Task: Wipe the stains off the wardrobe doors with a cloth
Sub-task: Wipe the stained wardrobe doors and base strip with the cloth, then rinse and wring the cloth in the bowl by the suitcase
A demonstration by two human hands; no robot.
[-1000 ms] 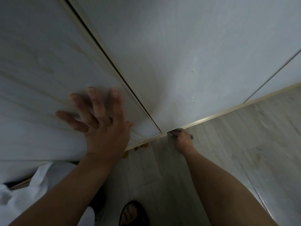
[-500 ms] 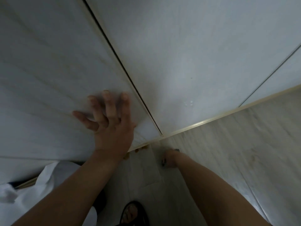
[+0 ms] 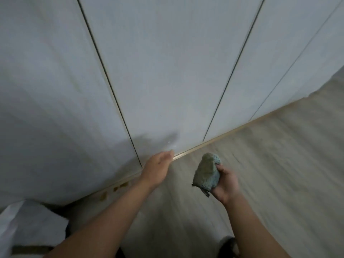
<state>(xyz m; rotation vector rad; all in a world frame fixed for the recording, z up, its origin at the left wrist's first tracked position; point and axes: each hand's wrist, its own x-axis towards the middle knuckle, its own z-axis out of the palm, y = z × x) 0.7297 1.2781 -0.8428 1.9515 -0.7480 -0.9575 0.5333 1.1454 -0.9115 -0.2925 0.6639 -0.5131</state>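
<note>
As my right hand (image 3: pixel 225 181) lifts off the wardrobe doors (image 3: pixel 167 71), fingers clamped on the cloth (image 3: pixel 206 172), wiping pauses. My left hand (image 3: pixel 158 168) drops lower, fingers straight.

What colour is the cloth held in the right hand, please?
The cloth is pale blue-green with a greyish-beige face, seen in the head view.

Both bare forearms extend forward and down; left hand (image 3: pixel 158 169) farther out, fingers straight and held together, tips slightly blurred; right hand (image 3: pixel 226 183) nearer the body, wrist bent, palm turned toward the left, fingers curled round a bunched cloth (image 3: pixel 205 173).
</note>
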